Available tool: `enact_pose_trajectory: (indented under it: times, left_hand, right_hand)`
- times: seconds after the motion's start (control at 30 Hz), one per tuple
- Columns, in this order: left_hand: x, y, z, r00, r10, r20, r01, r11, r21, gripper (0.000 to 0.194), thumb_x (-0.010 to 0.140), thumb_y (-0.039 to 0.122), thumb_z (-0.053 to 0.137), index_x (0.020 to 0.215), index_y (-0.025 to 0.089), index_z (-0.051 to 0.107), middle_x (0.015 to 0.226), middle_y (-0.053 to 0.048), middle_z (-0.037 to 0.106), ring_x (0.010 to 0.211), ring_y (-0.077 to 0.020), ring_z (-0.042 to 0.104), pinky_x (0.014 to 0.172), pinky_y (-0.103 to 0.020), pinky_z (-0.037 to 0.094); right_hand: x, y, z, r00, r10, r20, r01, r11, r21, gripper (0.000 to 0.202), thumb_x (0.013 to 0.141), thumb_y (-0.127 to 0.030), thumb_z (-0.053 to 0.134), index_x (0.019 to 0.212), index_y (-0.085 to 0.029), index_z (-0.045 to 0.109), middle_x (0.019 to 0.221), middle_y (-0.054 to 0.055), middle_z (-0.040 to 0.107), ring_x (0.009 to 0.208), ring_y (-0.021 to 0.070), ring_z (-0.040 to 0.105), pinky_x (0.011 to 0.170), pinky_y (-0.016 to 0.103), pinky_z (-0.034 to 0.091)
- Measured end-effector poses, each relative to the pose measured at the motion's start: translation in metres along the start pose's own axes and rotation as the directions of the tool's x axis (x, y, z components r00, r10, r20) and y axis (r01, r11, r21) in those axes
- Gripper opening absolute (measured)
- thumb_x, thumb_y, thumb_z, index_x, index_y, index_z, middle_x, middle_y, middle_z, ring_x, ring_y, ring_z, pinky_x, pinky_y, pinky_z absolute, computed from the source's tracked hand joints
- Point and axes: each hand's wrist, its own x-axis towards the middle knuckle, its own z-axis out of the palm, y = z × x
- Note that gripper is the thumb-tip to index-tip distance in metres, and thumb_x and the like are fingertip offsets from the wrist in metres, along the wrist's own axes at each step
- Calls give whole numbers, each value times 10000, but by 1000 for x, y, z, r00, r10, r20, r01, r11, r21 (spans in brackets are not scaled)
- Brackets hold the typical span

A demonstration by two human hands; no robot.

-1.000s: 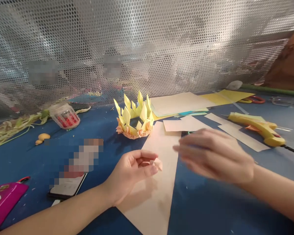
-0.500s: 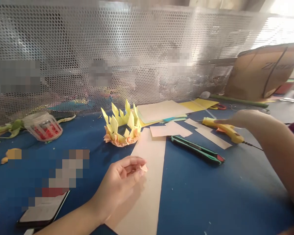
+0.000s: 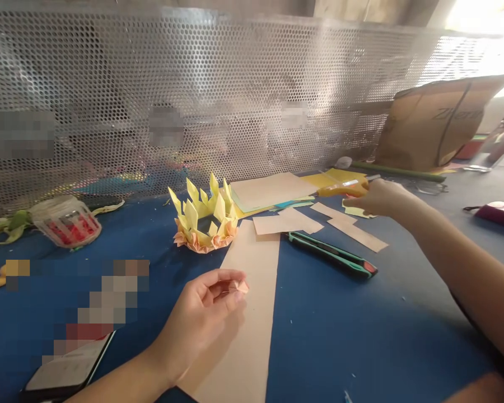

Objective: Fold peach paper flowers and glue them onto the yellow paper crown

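"Starting with the small folded pink paper (image 3: 240, 287): where is it?"

"Pinched between the thumb and fingers of the left hand (image 3: 204, 310)."

"And the right hand (image 3: 381, 198)?"

"Gripping a yellow hot glue gun (image 3: 340, 189), farther out than the left."

"What surrounds them?"

"Beneath the left hand, a long pale paper strip (image 3: 254, 336); beyond that hand, a yellow-and-pink paper crown (image 3: 192, 218); between the hands, a green-and-black utility knife (image 3: 331, 256); left of the left hand, a smartphone (image 3: 69, 366)."
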Motion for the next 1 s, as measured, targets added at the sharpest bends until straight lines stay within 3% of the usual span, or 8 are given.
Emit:
enact_pose_trajectory:
  times: [0.13, 0.27, 0.37, 0.47, 0.57, 0.63, 1.0]
  left_hand:
    - [-1, -1, 0, 999, 50, -3, -51, 998, -49, 495, 824, 364, 948, 1246, 250, 716, 1033, -11, 767, 1049, -173, 682, 978, -287, 519]
    - [2, -3, -1, 999, 34, -12, -34, 999, 19, 349, 871, 450, 900, 1059, 219, 718, 1138, -39, 752, 1072, -170, 642, 960, -277, 491]
    - [3, -5, -4, 999, 13, 29, -15, 998, 65, 447, 820, 532, 921, 1091, 212, 766, 1046, -28, 723, 1003, -168, 616, 906, -273, 474]
    - [4, -7, -5, 998, 22, 63, -26, 998, 57, 473, 805, 537, 927, 1140, 232, 790, 983, -11, 697, 963, -162, 604, 883, -270, 469]
    - [5, -7, -4, 993, 57, 102, -61, 998, 36, 399, 818, 457, 930, 1135, 251, 801, 953, 5, 675, 955, -152, 606, 892, -265, 477]
    - [5, -7, -4, 992, 62, 113, -65, 998, 27, 384, 809, 395, 941, 1140, 258, 802, 936, 11, 674, 950, -152, 620, 905, -271, 486]
    - [6, -11, -7, 995, 42, 92, -45, 999, 26, 345, 831, 344, 928, 1151, 270, 822, 963, 10, 707, 982, -155, 677, 927, -272, 517]
  right_hand:
    - [-6, -27, 8, 994, -109, 16, 110, 990, -85, 288, 1101, -448, 597, 1201, -214, 731, 1197, 71, 741, 984, 206, 733, 827, 354, 630]
    - [-17, -58, 20, 943, -331, -44, 327, 941, -87, 263, 1082, -446, 638, 1185, -217, 717, 1123, 52, 747, 871, 167, 711, 773, 336, 630]
    - [-29, -72, 33, 855, -513, -84, 508, 858, -72, 325, 1047, -427, 699, 1252, -176, 688, 1144, 61, 737, 891, 182, 727, 764, 363, 641]
    - [-40, -79, 41, 723, -682, -113, 682, 730, -44, 332, 1047, -425, 699, 1271, -181, 687, 1191, 73, 735, 937, 196, 734, 794, 380, 647]
    - [-49, -84, 42, 607, -775, -179, 782, 622, -38, 322, 1053, -436, 688, 1255, -186, 691, 1166, 67, 737, 903, 183, 728, 770, 362, 643]
    - [-54, -89, 42, 566, -795, -218, 808, 587, -45, 303, 1062, -443, 673, 1228, -191, 694, 1120, 56, 737, 846, 162, 712, 730, 333, 632]
    - [-62, -99, 41, 499, -851, -166, 853, 516, -80, 314, 1073, -491, 642, 1127, -186, 697, 989, 27, 730, 738, 133, 675, 647, 290, 596]
